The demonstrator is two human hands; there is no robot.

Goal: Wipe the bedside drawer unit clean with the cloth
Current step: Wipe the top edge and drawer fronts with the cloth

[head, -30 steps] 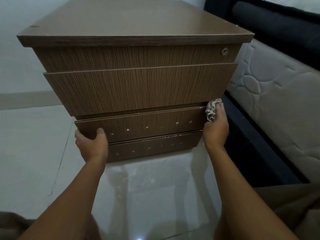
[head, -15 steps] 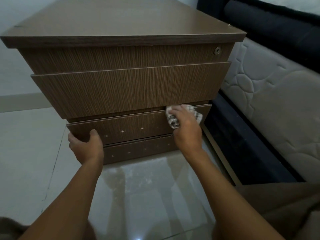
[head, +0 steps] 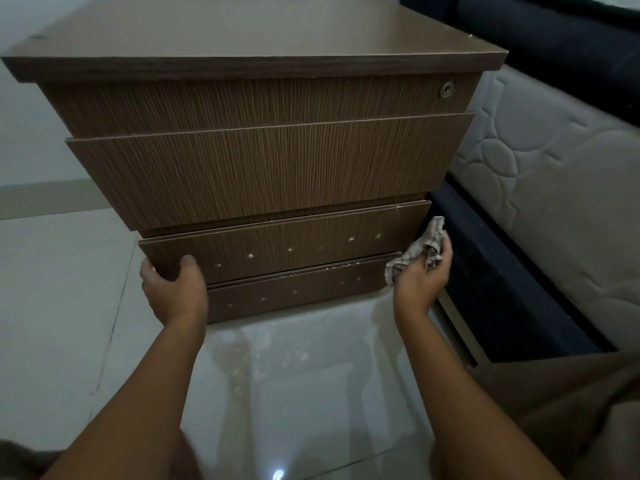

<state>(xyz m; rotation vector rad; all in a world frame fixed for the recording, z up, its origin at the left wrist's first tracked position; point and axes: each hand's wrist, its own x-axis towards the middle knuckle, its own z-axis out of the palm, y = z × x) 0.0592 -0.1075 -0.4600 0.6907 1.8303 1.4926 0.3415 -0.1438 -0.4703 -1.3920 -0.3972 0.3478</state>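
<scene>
Left hand [head: 173,289]: curled round the left end of the lower panel [head: 277,244], thumb on its face, fingers hidden underneath; bracing, by the look of it.
Drawer unit [head: 259,174]: brown wood-grain, centre of view, standing on a pale tiled floor [head: 69,306]; round lock [head: 446,89] at the top right corner.
Lower panel: dotted with a row of white specks [head: 291,250]; pale crumbs [head: 332,268] along the ledge just beneath.
Cloth [head: 419,252]: checked, bunched small, held at the right end of the lower panel; touching the wood or just clear of it, impossible to tell.
Right hand [head: 424,275]: fingers closed round the cloth, palm turned in toward the unit's corner.
Mattress [head: 554,188]: quilted, just right of the unit, above a dark bed frame [head: 502,289].
Risk: likely to knock the crumbs onto the floor, already gritty below the unit, if swept sideways rather than gathered; likely to skip specks with so tight a wad; possible shifting of the panel, if a drawer front, should the bracing grip slacken.
Cloth, half a second earlier: pressed flat on the panel face, inboard of the right end; now out at the corner.
Specks at the right end: then covered, now showing, apparently not lifted.
Left hand, half a second earlier: in the same grip, same spot.
</scene>
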